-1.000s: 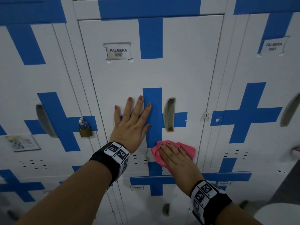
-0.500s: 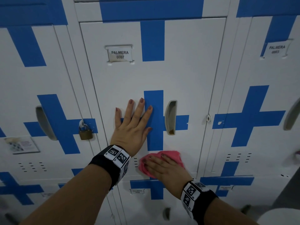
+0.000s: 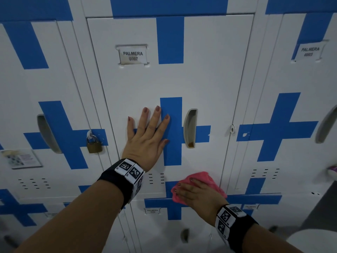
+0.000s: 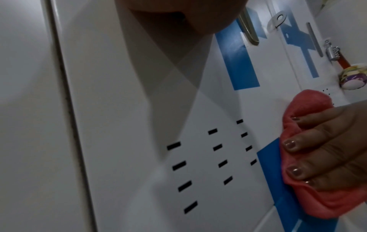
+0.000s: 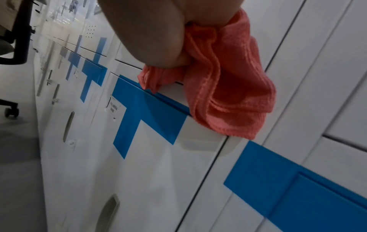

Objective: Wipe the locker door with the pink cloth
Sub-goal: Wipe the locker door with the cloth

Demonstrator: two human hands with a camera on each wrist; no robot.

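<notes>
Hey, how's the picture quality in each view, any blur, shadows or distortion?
Head view: sharp, dim toward the lower corners, edges of the door bowed by the wide lens. Left wrist view: crossing shadows on the door, cloth crisp. Right wrist view: softer, far lockers washed out by glare.

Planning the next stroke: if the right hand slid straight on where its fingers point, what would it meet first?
Up-left, the right hand and pink cloth would first cross the vent slots, flush in the locker door, then likely bump the left wristband.

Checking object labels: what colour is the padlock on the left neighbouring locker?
The padlock is brass-coloured with a silver shackle, clearest in the head view.
</notes>
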